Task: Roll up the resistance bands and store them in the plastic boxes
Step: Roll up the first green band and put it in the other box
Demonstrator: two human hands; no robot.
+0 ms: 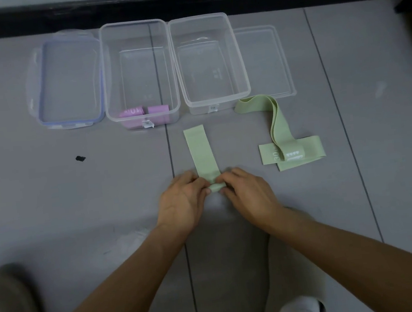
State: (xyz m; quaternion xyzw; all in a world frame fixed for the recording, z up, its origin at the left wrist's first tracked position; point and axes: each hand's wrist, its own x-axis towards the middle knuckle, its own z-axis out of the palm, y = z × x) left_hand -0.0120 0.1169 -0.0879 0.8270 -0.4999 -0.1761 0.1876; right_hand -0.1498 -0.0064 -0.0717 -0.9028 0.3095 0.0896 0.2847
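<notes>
1. Green band (201, 151) lies flat on the floor (100, 194), just in front of the empty box (199, 107). It runs from near that box's front wall straight toward the person, and its near end is curled into a small roll (216, 187).
2. The left hand (182, 205) grips the roll's left side. Its fingers (198, 182) are bent over the band's edge and pinch it.
3. The right hand (250, 194) grips the roll's right side in the same way, its fingers (228, 176) curled onto the band. Both hands have hold of this one band and nothing else.
4. A second box (131, 23) stands just left of the empty box, their walls almost touching. It holds two purple rolls (132, 112) side by side against its front wall.
5. A blue-edged lid (68, 82) lies further left of the empty box, beyond the second box. A clear lid (266, 63) lies just right of the empty box, partly hidden behind its wall.
6. A looped green band (277, 121) starts at the empty box's front right corner and trails toward the person. Its far end rests across a flat green band (313, 149) printed with "30".
7. A black spot (80, 158) marks the floor well to the left of the empty box and nearer the person.
</notes>
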